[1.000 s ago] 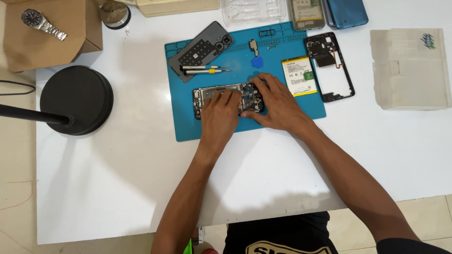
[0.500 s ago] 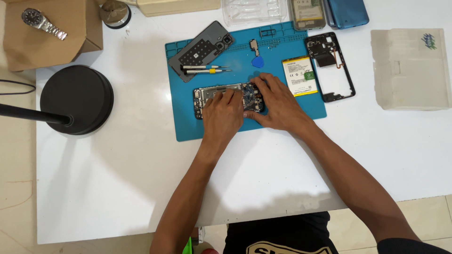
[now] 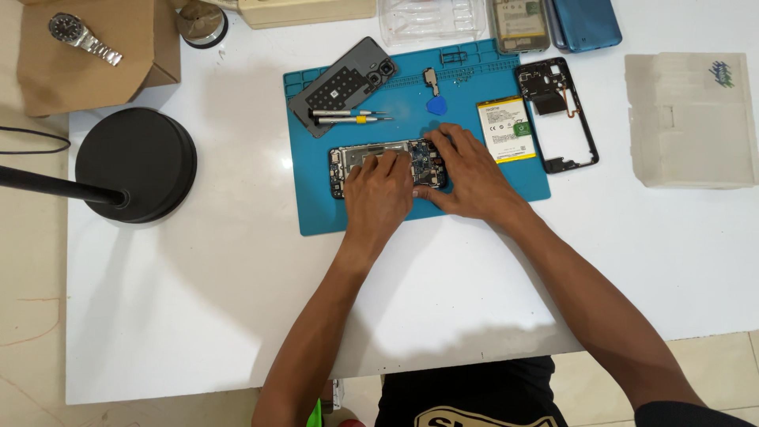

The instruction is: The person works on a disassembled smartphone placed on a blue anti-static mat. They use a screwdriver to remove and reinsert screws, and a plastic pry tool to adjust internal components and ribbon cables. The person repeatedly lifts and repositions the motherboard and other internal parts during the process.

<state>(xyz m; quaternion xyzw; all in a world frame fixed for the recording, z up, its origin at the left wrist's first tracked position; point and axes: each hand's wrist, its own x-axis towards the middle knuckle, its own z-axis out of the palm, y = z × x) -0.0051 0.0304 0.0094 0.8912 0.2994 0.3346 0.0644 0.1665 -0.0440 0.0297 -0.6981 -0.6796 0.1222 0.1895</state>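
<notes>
Matt blue rubbery mat (image 3: 490, 198) on a smooth white table (image 3: 198, 316), opened phone (image 3: 356, 158) showing bare metal and circuit board, glossy yellow-labelled battery (image 3: 504, 129), matt black lamp base (image 3: 138, 162), brown cardboard box (image 3: 87, 71) at the far left corner, steel wristwatch (image 3: 83, 38)

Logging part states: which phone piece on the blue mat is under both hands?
The opened phone body with exposed boards, under the left hand and right hand. The grey back cover and battery lie untouched.

Left hand (image 3: 379, 194) and right hand (image 3: 466, 170) side by side, palms down
</notes>
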